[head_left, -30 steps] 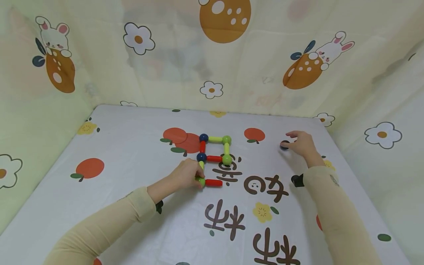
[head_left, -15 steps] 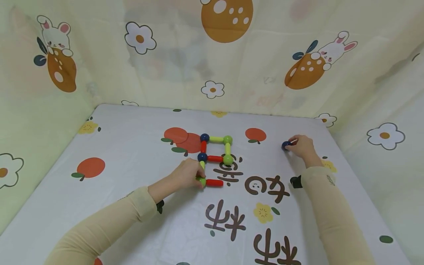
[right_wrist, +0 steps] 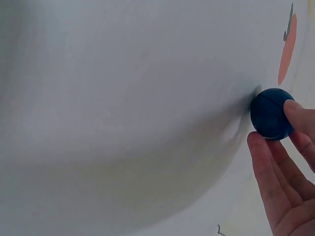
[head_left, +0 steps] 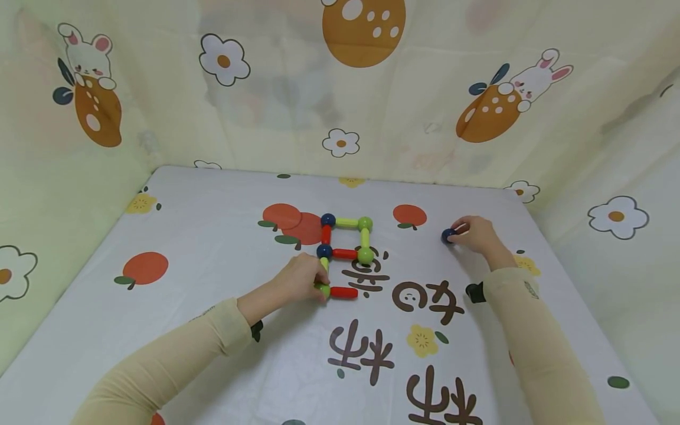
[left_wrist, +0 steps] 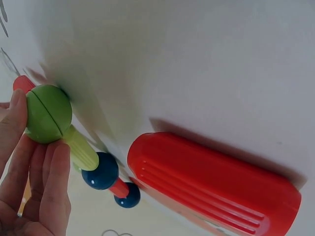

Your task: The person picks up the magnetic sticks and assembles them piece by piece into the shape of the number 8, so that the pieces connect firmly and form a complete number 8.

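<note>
My left hand [head_left: 300,278] pinches the green ball [left_wrist: 48,114] at the near corner of a toy frame of rods and balls. A red rod [head_left: 344,293] sticks out to the right from that ball. A yellow-green rod [left_wrist: 81,148] joins it to a dark blue ball [head_left: 324,251]. Beyond, red and yellow-green rods with blue and green balls form a square lying on the table. On the right, my right hand [head_left: 480,239] holds a loose blue ball [right_wrist: 271,114] between thumb and fingers, low over the tabletop.
A separate thick red rod [left_wrist: 214,184] lies close to the left wrist camera, hidden under the forearm in the head view. The table [head_left: 212,200] has a white cloth printed with fruit, flowers and characters. Patterned curtains [head_left: 265,106] rise behind its far edge and at both sides.
My right hand has turned the blue ball into clearer view and brought it slightly left, toward the frame. The left hand and the frame have stayed in place.
</note>
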`<state>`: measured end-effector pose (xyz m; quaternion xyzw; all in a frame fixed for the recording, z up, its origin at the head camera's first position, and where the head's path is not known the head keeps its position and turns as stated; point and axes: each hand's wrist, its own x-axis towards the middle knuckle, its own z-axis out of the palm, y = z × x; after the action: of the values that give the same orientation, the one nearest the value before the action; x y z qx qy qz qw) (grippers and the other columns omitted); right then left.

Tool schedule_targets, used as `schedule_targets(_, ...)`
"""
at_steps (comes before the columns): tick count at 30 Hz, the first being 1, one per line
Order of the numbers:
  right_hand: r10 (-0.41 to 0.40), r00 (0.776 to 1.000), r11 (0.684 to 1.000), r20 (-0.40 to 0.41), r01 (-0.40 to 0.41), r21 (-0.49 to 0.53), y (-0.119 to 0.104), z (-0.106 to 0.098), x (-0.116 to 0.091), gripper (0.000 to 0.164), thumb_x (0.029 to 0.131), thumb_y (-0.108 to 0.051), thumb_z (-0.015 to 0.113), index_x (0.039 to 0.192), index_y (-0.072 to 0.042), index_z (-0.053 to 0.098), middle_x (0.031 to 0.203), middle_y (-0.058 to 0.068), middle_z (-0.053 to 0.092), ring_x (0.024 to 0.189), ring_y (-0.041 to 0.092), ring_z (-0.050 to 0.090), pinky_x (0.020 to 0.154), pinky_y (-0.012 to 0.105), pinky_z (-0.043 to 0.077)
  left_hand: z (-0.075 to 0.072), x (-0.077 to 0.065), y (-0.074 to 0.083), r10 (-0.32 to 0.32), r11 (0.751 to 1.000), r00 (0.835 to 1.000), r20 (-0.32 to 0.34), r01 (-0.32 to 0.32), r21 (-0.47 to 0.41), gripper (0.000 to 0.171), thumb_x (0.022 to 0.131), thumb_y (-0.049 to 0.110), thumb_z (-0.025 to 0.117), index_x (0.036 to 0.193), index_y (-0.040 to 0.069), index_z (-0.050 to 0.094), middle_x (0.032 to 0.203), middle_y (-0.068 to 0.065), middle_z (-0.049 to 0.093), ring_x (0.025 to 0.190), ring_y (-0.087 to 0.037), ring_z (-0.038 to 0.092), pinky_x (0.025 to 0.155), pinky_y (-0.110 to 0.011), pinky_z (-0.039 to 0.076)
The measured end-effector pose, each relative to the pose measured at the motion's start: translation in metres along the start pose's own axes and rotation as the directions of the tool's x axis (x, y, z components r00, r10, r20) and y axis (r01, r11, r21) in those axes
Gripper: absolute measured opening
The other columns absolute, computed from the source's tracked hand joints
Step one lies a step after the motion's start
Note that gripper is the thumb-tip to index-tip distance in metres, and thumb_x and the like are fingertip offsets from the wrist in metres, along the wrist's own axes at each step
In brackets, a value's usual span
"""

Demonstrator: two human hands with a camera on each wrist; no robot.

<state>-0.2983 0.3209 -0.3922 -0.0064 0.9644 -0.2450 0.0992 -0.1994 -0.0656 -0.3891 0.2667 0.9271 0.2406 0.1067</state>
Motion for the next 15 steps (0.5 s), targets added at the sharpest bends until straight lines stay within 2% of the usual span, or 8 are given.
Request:
schedule_targets(7, -0.100, 0.994, 0.995, 0.035, 0.100, 0.009, -0.014, 0.009, -0.005, 0.033, 0.084, -0.015, 0.065, 0.110, 0.004, 0.057, 0.106, 0.025, 0.058, 0.097, 0.036, 0.051, 0.075, 0.040, 0.045, -0.001, -0.001, 0.000, 0.007, 1.000, 1.000, -0.002, -0.007, -0.001, 0.028, 0.064, 0.016, 0.083, 0.088, 0.004, 0.074, 0.074, 0.000, 0.064, 0.072, -0.013, 0.050, 0.061, -0.022, 0.044)
schedule_targets(15, -0.233, 0.971, 0.973, 0.060, 0.232, 0.022, -0.035, 0.026, -0.015, 0.029, 0.080, -0.012, 0.070, 0.103, 0.004, 0.062, 0.099, 0.020, 0.062, 0.090, 0.032, 0.059, 0.075, 0.040, 0.049, 0.000, 0.000, 0.000, 0.004, 1.000, 1.000, 0.002, -0.004, -0.005, 0.028, 0.064, 0.015, 0.083, 0.088, 0.004, 0.074, 0.075, 0.000, 0.064, 0.073, -0.013, 0.050, 0.062, -0.023, 0.044)
